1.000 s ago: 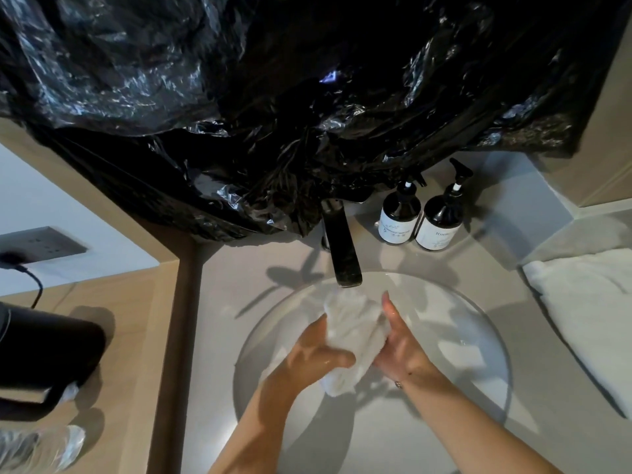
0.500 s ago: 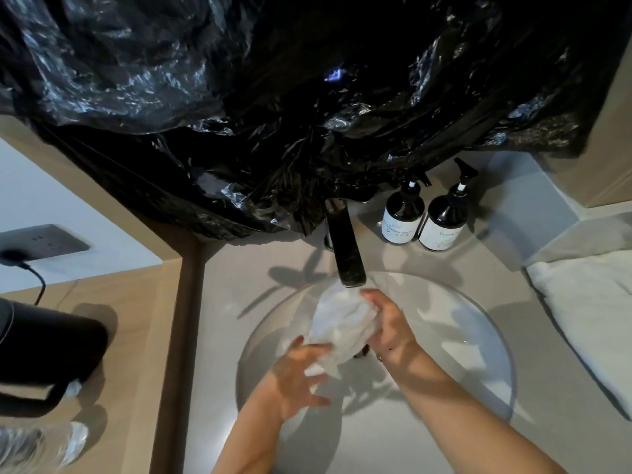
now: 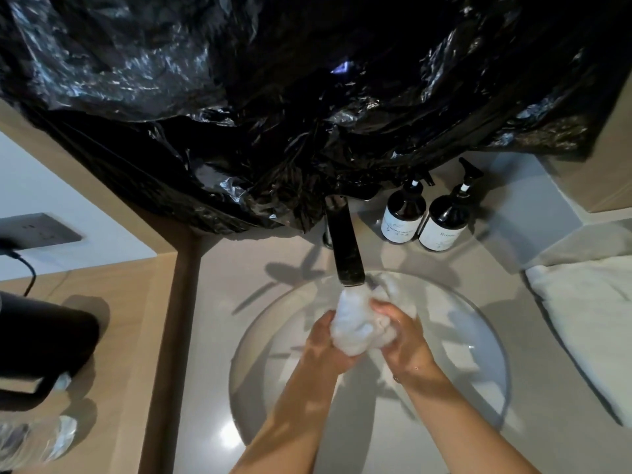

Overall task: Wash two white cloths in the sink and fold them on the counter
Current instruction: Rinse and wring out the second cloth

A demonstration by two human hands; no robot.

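Both hands are clamped together on 1 bunched white cloth (image 3: pixel 355 325) over the sink (image 3: pixel 478 336), just below the faucet (image 3: pixel 345 248): left hand (image 3: pixel 328 343), right hand (image 3: pixel 405 340). Squeezing this high may splash water onto the folded towel (image 3: pixel 588 323) at right.

white cloth (image 3: pixel 355 328): soft wet fabric, bunching matt | sink (image 3: pixel 478 340): smooth, glossy basin, gleaming | faucet (image 3: pixel 345 248): dark polished metal, reflecting | plastic sheet (image 3: pixel 307 97): black, crinkled, shining | worktop (image 3: pixel 232 268): smooth matt grey | pump bottles (image 3: pixel 403 213): glossy dark, paper-like labels | side panel (image 3: pixel 113 302): showing matt wood grain
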